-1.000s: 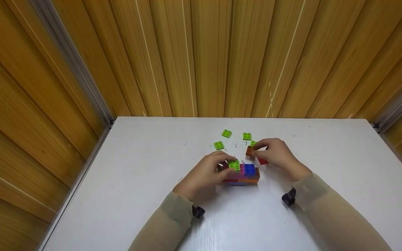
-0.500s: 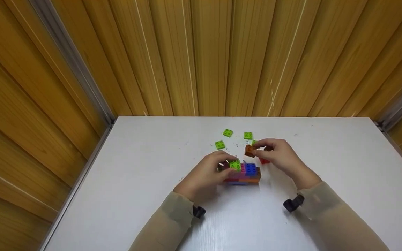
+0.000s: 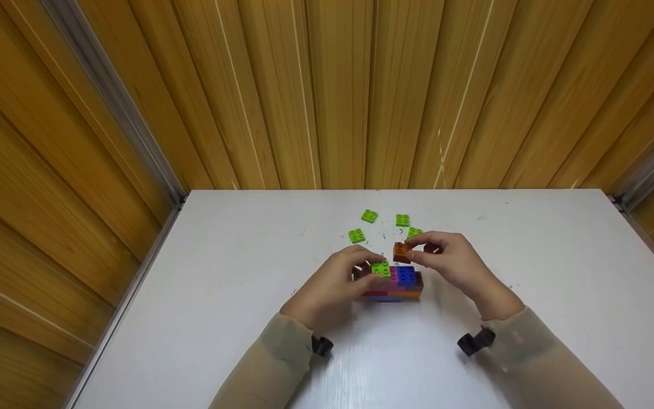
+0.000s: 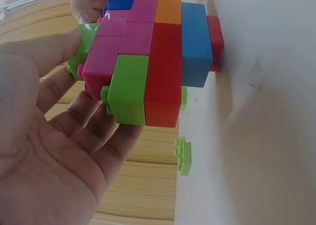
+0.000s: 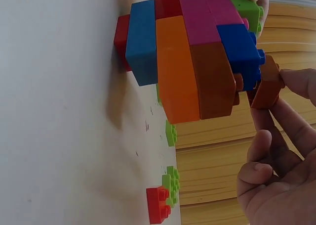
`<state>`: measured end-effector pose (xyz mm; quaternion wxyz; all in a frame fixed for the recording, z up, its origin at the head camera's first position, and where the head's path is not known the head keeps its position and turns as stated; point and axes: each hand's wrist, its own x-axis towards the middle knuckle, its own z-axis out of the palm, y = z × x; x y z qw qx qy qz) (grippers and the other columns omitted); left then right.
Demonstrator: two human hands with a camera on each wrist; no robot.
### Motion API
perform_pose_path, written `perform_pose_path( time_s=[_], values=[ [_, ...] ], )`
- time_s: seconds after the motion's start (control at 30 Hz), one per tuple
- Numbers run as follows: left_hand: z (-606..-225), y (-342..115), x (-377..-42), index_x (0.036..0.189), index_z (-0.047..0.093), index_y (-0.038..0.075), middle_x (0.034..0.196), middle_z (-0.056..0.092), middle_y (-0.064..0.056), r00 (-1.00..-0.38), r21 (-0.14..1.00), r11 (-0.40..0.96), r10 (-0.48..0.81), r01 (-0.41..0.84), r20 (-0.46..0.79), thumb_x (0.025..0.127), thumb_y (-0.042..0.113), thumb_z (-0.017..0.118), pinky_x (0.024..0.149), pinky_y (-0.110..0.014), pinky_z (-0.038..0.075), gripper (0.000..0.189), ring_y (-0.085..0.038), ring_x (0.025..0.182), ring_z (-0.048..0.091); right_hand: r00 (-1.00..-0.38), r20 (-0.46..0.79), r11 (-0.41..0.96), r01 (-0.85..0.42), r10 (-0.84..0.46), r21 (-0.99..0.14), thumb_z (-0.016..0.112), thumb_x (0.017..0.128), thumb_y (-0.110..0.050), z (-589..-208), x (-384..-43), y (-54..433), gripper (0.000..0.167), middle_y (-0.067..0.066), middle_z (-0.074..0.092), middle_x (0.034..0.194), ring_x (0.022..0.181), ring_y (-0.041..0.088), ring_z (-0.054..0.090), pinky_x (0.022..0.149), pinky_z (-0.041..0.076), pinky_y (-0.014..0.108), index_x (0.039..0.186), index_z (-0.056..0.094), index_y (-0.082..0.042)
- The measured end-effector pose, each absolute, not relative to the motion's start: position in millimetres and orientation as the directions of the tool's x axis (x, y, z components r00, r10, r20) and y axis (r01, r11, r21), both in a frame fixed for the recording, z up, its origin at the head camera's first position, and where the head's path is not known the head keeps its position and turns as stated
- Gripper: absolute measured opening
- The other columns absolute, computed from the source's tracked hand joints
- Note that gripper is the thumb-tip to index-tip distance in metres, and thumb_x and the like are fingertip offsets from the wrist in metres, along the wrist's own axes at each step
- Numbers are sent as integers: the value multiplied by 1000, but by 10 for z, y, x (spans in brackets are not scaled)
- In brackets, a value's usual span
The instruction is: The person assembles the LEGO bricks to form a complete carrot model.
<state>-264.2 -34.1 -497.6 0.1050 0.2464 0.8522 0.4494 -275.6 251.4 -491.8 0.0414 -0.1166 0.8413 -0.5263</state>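
Observation:
A stepped build of toy building bricks (image 3: 393, 288) stands near the middle of the white table. It has red and blue bricks low down, a red and an orange brick (image 5: 177, 76) above them, then pink, green and brown ones. On top sit a dark blue brick (image 3: 406, 275) and a light green brick (image 3: 381, 269). My left hand (image 3: 332, 279) grips the build at its left end, thumb on the light green brick. Between thumb and fingertips, my right hand (image 3: 453, 266) pinches a loose brown brick (image 3: 401, 252), close behind the dark blue brick.
Behind the build lie several thin light green bricks (image 3: 369, 216), spread over the table (image 3: 247, 255). A loose red brick (image 5: 157, 205) shows in the right wrist view beside green ones. A wood-patterned wall (image 3: 338, 96) rises at the table's back edge.
My right hand has moved a little left and nearer the build with the brown brick. The loose red brick is now hidden behind that hand in the head view. The left hand stays put.

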Motion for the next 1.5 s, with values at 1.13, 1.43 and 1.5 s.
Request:
perform_pose_path(
  time_s=[1.13, 1.43, 1.5],
  values=[
    [-4987, -354, -2647, 143, 77, 26, 133, 72, 10, -844, 814, 446, 528, 373, 98, 109, 26, 78, 109, -39, 61, 34, -7, 114, 66, -927, 123, 359, -256, -355, -897, 87, 100, -17, -5010, -2645, 2427, 22, -2, 76, 106, 89, 16, 60, 76, 48, 25, 120, 85, -10],
    [-4990, -352, -2648, 143, 77, 24, 133, 73, 8, -844, 819, 442, 528, 364, 90, 109, 27, 78, 110, -44, 62, 33, -9, 113, 66, -951, 94, 181, -152, -294, -972, 75, 110, -15, -5158, -2574, 2282, 25, -5, 76, 117, 103, 12, 72, 90, 61, 22, 124, 71, 4],
    [-4996, -348, -2656, 142, 77, 24, 133, 73, 7, -843, 815, 443, 530, 373, 97, 109, 26, 78, 110, -45, 62, 33, -9, 113, 67, -952, 98, 125, -139, -289, -982, 73, 111, -12, -5191, -2556, 2249, 25, -2, 74, 119, 108, 12, 72, 94, 62, 22, 126, 67, 7]
  ],
)
